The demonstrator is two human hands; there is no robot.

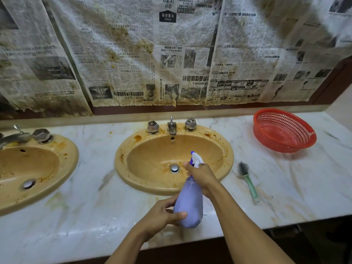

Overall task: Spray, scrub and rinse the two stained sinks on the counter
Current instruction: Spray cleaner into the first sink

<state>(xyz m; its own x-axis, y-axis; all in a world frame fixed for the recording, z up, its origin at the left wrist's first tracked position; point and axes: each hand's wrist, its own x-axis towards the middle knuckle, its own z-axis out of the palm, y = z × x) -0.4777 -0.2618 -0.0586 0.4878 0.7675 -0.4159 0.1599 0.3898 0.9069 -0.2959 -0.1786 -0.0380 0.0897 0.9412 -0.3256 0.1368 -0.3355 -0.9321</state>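
Right hand [200,173] round spray bottle [189,202] neck, over sink [133,180].

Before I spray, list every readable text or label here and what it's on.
"a reminder for ... energy security": English headline on the left newspaper sheet; its start is blurred.
Chinese headlines on the middle newspaper sheets: upside down, too blurred.
Too small: the mark inside the right sink.
No label visible on the spray bottle.
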